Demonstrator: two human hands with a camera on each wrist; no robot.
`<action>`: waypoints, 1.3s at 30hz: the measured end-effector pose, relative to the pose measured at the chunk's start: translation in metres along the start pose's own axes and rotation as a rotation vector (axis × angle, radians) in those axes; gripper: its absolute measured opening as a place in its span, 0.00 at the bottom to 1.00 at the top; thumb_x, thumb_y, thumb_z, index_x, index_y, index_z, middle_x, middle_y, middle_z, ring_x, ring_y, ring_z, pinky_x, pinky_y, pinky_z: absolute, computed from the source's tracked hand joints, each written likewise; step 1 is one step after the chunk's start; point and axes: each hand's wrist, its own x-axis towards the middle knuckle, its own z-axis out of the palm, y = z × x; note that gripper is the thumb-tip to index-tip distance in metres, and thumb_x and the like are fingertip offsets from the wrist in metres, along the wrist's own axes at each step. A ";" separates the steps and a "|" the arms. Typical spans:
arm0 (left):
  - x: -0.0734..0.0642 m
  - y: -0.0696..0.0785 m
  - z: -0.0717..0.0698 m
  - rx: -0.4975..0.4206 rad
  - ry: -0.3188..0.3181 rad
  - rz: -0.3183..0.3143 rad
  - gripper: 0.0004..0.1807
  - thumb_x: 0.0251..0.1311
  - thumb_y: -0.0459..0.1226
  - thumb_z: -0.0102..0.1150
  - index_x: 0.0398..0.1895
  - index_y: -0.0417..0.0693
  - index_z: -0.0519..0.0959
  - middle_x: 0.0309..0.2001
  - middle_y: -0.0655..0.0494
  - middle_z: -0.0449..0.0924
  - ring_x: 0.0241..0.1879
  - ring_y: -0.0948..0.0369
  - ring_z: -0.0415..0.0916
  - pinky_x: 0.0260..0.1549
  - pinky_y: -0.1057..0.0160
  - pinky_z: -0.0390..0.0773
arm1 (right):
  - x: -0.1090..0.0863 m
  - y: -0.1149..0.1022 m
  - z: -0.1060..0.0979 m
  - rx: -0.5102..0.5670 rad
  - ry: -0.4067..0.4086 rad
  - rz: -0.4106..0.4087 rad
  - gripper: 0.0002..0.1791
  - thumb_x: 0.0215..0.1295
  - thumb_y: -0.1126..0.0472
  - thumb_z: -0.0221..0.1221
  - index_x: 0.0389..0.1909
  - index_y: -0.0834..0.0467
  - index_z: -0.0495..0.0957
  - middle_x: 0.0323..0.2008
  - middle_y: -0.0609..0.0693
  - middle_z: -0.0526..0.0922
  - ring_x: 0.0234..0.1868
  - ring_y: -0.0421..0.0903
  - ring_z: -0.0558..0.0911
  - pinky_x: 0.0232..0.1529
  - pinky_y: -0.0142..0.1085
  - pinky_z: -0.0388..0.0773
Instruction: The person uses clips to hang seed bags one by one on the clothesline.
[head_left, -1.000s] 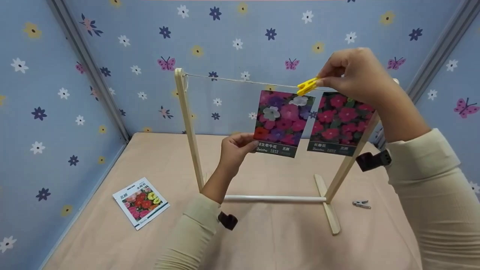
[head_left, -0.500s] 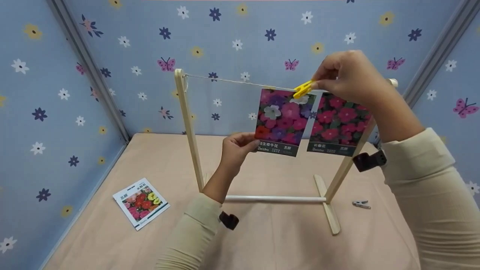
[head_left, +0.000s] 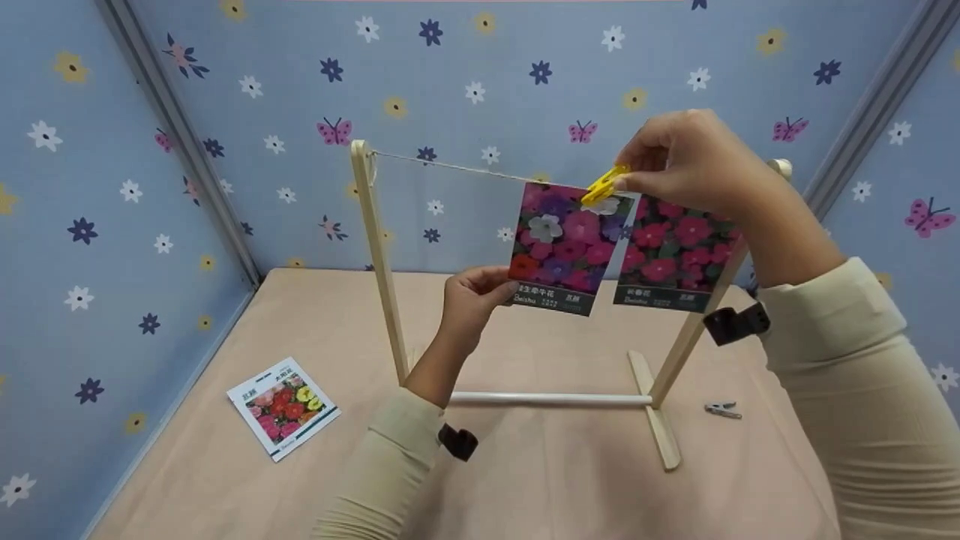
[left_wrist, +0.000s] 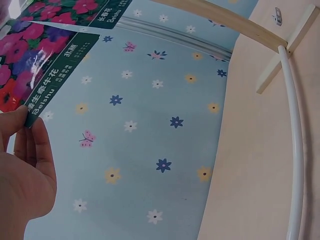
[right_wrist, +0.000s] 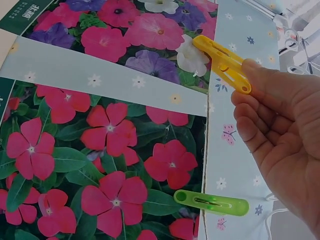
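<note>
My left hand [head_left: 472, 307] pinches the lower left corner of a seed packet [head_left: 562, 244] with pink, purple and white flowers, held up against the string [head_left: 457, 165]. With thumb and fingers, my right hand [head_left: 690, 161] pinches a yellow clothespin [head_left: 604, 187]. In the right wrist view the tip of the yellow clothespin [right_wrist: 220, 60] lies over that packet's top edge, by a white flower. Beside it hangs a second packet [head_left: 675, 247] with deep pink flowers, where a green clothespin [right_wrist: 212, 202] grips it on the string.
The string runs between two wooden posts [head_left: 379, 270] of a stand with a white crossbar [head_left: 547, 398]. A third seed packet [head_left: 283, 409], white-bordered, lies on the table at left. A small clothespin [head_left: 722, 410] lies right of the stand's foot [head_left: 664, 439].
My right hand has moved slightly left and down, bringing the yellow clothespin from above the packet's top right corner onto its top edge. The left hand has barely moved.
</note>
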 end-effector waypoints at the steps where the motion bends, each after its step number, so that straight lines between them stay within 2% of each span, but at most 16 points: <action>1: 0.000 0.000 0.000 -0.002 0.000 -0.004 0.11 0.44 0.28 0.65 0.34 0.34 0.80 0.29 0.48 0.80 0.26 0.59 0.75 0.26 0.62 0.78 | 0.000 0.000 0.000 -0.005 -0.006 0.006 0.10 0.56 0.56 0.59 0.32 0.59 0.79 0.27 0.47 0.78 0.24 0.39 0.73 0.24 0.24 0.71; 6: -0.001 -0.001 -0.001 -0.007 -0.014 -0.024 0.11 0.45 0.27 0.64 0.35 0.34 0.79 0.30 0.48 0.80 0.28 0.59 0.76 0.27 0.62 0.78 | -0.001 -0.002 0.001 -0.054 -0.017 0.005 0.15 0.56 0.54 0.58 0.39 0.62 0.79 0.32 0.51 0.77 0.32 0.43 0.73 0.34 0.34 0.73; 10: -0.001 0.001 0.000 -0.011 -0.033 -0.038 0.10 0.46 0.26 0.62 0.35 0.32 0.78 0.30 0.49 0.79 0.28 0.59 0.76 0.27 0.62 0.78 | -0.002 -0.002 0.002 -0.083 -0.017 0.004 0.17 0.56 0.55 0.58 0.44 0.62 0.78 0.36 0.53 0.77 0.36 0.47 0.73 0.37 0.40 0.74; 17: -0.008 0.017 0.005 -0.002 -0.058 -0.037 0.08 0.46 0.22 0.58 0.33 0.29 0.77 0.28 0.47 0.78 0.26 0.61 0.74 0.27 0.63 0.78 | -0.003 0.001 0.004 -0.095 -0.019 0.001 0.19 0.56 0.56 0.59 0.47 0.62 0.76 0.40 0.55 0.77 0.37 0.48 0.74 0.39 0.42 0.75; 21: -0.009 0.018 0.005 0.008 -0.068 -0.039 0.09 0.46 0.23 0.58 0.34 0.28 0.76 0.29 0.45 0.78 0.27 0.60 0.74 0.28 0.61 0.79 | -0.005 0.003 0.005 -0.089 0.003 0.005 0.20 0.56 0.55 0.59 0.47 0.61 0.76 0.40 0.55 0.77 0.38 0.48 0.75 0.40 0.43 0.75; 31: -0.012 0.020 0.005 0.067 -0.078 -0.021 0.10 0.47 0.24 0.60 0.35 0.28 0.76 0.29 0.45 0.78 0.28 0.59 0.74 0.29 0.60 0.78 | -0.015 0.011 0.008 -0.055 0.201 -0.110 0.19 0.52 0.56 0.63 0.44 0.60 0.77 0.41 0.52 0.77 0.39 0.45 0.75 0.42 0.39 0.74; 39: -0.012 0.020 0.002 0.093 -0.085 0.014 0.10 0.46 0.26 0.61 0.35 0.30 0.77 0.32 0.41 0.77 0.30 0.56 0.75 0.28 0.61 0.79 | -0.029 0.014 0.008 0.008 0.277 -0.141 0.20 0.48 0.57 0.65 0.45 0.56 0.78 0.43 0.49 0.77 0.40 0.43 0.75 0.42 0.22 0.69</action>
